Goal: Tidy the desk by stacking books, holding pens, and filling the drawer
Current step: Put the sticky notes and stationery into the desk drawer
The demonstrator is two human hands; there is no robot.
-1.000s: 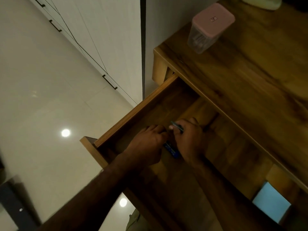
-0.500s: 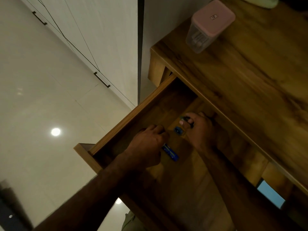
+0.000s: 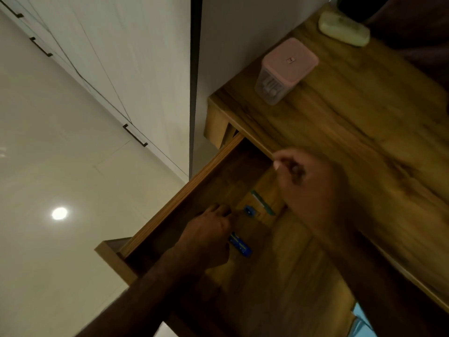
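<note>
Wooden drawer [image 3: 194, 190] open, blue pen [image 3: 240, 245] inside

I see the desk top [image 3: 364, 142] in warm brown wood with dark streaked grain, and the drawer [image 3: 194, 190] in the same brown. Inside lie a small blue piece [image 3: 249, 211], a longer blue piece [image 3: 240, 244] and a teal-green pen [image 3: 263, 203]. The box [image 3: 289, 62] has a pink lid over a clear body. The oblong case [image 3: 343, 27] is pale greenish cream. The cabinet doors [image 3: 97, 69] read white with black handles [image 3: 134, 135], and the floor [image 3: 48, 263] is glossy cream.
</note>
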